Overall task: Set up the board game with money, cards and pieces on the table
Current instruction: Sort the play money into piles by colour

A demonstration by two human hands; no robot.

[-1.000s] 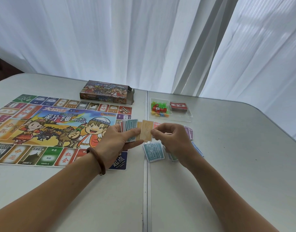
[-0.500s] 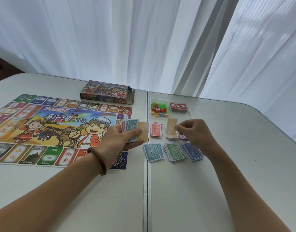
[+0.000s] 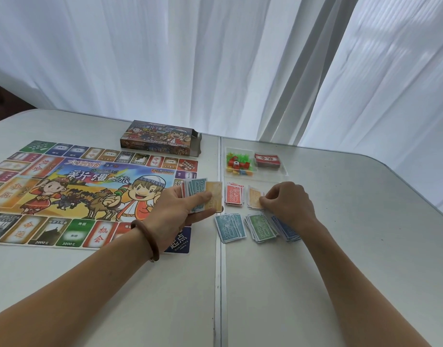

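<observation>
fig.: my left hand (image 3: 185,211) grips a fan of play money (image 3: 216,192); my right hand (image 3: 288,204) pinches the orange note pile (image 3: 253,196), right of the board (image 3: 65,186).

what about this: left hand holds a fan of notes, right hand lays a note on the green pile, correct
No: the head view shows the right hand on the orange pile, not the green pile. The left hand does hold the fan of notes.

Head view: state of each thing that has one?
game board: unfolded, lying flat
game box: lying flat, end flap open
left hand: holds fanned bills
right hand: pinches edge of orange pile
tray: open, holding pieces and card deck
red pile, teal pile, green pile: loose stacks, untouched
</observation>
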